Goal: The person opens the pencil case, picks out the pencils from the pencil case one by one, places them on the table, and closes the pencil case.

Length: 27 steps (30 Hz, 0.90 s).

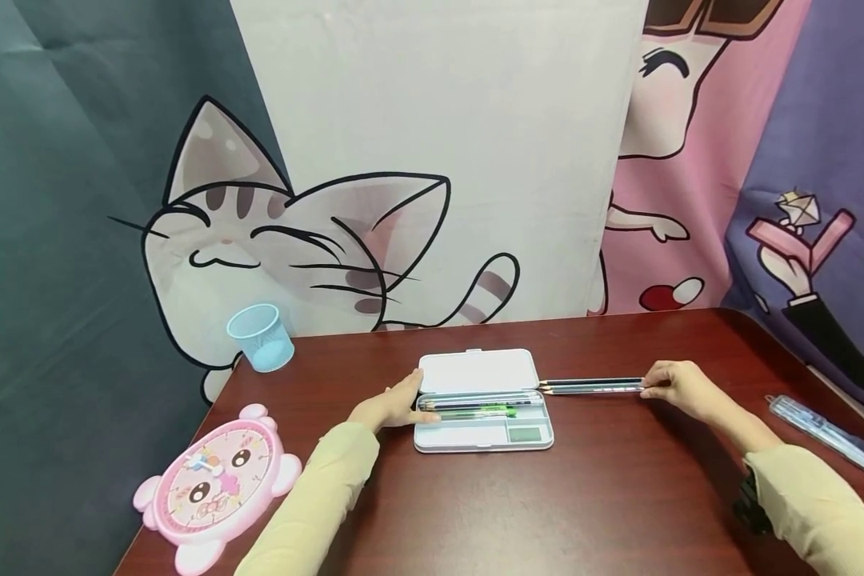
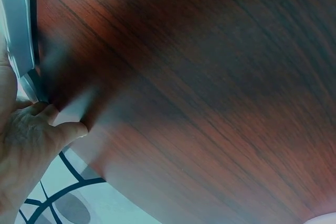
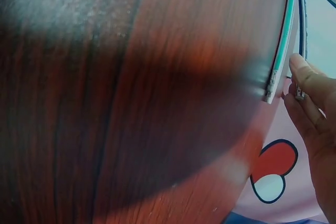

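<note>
A white pencil case (image 1: 479, 373) lies with its lid folded back on the brown table. Pencils (image 1: 475, 400) and a green pen or pencil (image 1: 500, 411) lie in its tray beside a dark green eraser-like block (image 1: 524, 434). My left hand (image 1: 390, 405) rests on the case's left side, thumb over the tray rim and other fingers by the lid. At the case's right, my right hand (image 1: 680, 387) pinches the near end of a dark pencil (image 3: 302, 19). A teal pencil (image 3: 285, 30) lies beside it on the table, apart from the fingers in the right wrist view.
A pink bear-shaped clock (image 1: 216, 484) lies at the left table edge. Behind it a light blue cup (image 1: 262, 340) stands at the back left corner. A clear, bluish long packet (image 1: 831, 436) lies at the right edge. Cartoon-printed cloth (image 1: 518, 160) hangs behind the table.
</note>
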### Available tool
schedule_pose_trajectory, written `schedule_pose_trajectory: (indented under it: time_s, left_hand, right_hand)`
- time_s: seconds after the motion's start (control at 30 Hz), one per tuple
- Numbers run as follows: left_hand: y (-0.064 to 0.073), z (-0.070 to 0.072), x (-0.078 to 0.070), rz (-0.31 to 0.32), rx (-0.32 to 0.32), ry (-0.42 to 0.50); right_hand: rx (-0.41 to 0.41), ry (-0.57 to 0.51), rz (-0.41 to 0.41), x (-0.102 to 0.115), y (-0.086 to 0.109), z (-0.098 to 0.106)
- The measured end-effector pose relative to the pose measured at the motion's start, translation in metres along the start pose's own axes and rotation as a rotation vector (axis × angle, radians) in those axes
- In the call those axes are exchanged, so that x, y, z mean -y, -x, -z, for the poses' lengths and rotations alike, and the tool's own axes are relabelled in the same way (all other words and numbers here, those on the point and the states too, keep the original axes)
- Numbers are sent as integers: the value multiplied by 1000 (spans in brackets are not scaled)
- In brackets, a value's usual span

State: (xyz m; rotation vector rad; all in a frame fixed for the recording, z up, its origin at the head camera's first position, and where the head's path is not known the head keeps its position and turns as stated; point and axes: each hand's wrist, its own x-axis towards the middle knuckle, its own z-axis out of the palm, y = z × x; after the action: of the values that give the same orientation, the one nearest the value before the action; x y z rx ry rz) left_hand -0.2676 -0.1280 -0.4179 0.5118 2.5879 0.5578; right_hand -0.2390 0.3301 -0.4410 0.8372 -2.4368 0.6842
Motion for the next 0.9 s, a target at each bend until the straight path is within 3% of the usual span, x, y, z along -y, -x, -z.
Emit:
schedule_pose_trajectory:
  time_s: [0.23, 0.5, 0.67, 0.77, 0.9]
  left_hand:
    - [-1, -1, 1, 4, -7, -6]
    - [-2, -2, 1, -23, -7, -20]
    - [-1, -4, 0, -27, -13, -13]
    - [-1, -5, 1, -29, -14, -14]
    - [-1, -5, 2, -30, -20, -20]
  right_hand:
    - [70, 91, -26, -3, -1, -4]
    - [166, 206, -179, 2, 7, -1]
    - [185, 248, -209, 4, 11, -1]
    - [157, 233, -229, 8, 7, -1]
    - [116, 132, -297, 17, -7, -1]
